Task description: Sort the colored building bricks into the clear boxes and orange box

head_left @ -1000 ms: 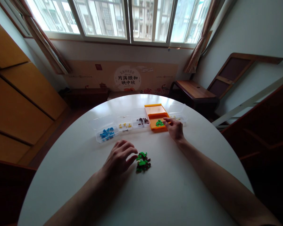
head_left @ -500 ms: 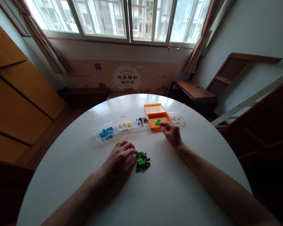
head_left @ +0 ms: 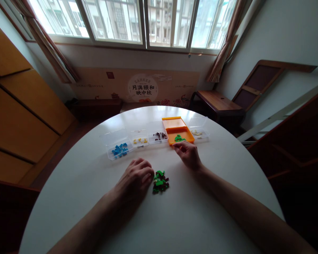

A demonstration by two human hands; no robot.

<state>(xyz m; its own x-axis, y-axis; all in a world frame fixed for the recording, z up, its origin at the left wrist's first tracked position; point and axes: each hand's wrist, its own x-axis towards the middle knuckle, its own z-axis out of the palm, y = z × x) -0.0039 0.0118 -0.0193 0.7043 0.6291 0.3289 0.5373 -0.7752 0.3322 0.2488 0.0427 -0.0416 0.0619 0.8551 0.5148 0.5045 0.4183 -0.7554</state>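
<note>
A small pile of green and dark brown bricks (head_left: 160,182) lies on the round white table (head_left: 190,218). My left hand (head_left: 136,179) rests just left of the pile, fingers curled, fingertips touching its edge. My right hand (head_left: 187,154) hovers between the pile and an open orange box (head_left: 178,130) holding green bricks (head_left: 179,138). Its fingers are curled in a pinch; whether they hold anything is hidden.
A row of clear boxes stands beside the orange one: blue bricks (head_left: 119,149), yellow bricks (head_left: 139,140), dark brown bricks (head_left: 159,135), pale bricks (head_left: 197,133). A wooden chair (head_left: 222,100) stands behind the table on the right, and a window wall beyond.
My right hand has drawn back from the orange box toward the pile, fingers pinched. My left hand's fingers have curled closer to the pile.
</note>
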